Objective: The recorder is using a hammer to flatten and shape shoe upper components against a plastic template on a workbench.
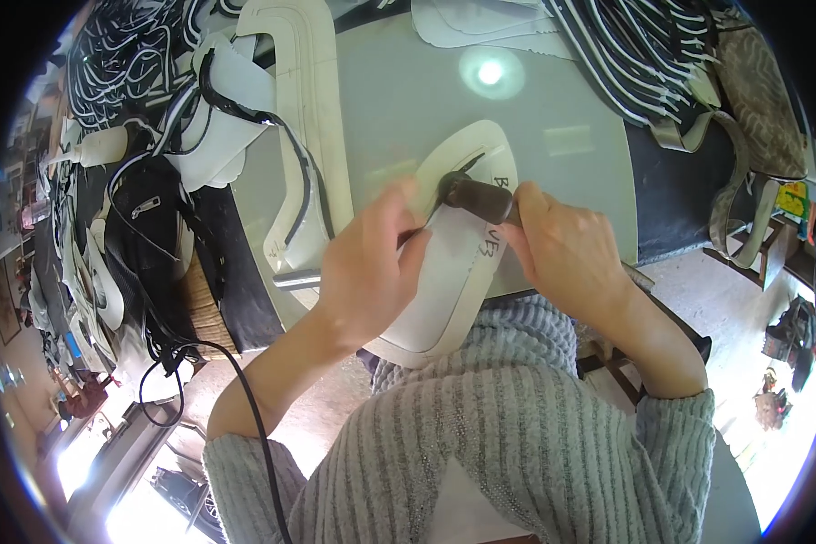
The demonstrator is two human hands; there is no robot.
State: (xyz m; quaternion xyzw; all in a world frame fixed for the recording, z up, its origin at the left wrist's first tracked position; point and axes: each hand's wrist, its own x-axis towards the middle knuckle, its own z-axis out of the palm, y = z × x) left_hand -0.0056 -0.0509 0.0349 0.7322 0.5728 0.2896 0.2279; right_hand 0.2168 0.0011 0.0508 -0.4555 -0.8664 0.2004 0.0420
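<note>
I see my right hand (567,249) wrapped around the dark handle of a cutting tool (474,197), its tip on a white shoe-shaped pattern piece (453,272) that lies at the near edge of the bench (553,136), overhanging it toward my lap. My left hand (367,267) lies flat on the piece with fingers spread narrow, holding it down just beside the tool. I judge the risk is the tip slipping toward the left thumb, since they are almost touching, or the overhanging piece shifting under pressure. The tool's tip is hidden behind my left hand, so I cannot tell if it is a blade or a hot point. Stacks of black-and-white cut pieces (644,45) at the far corners blur together
</note>
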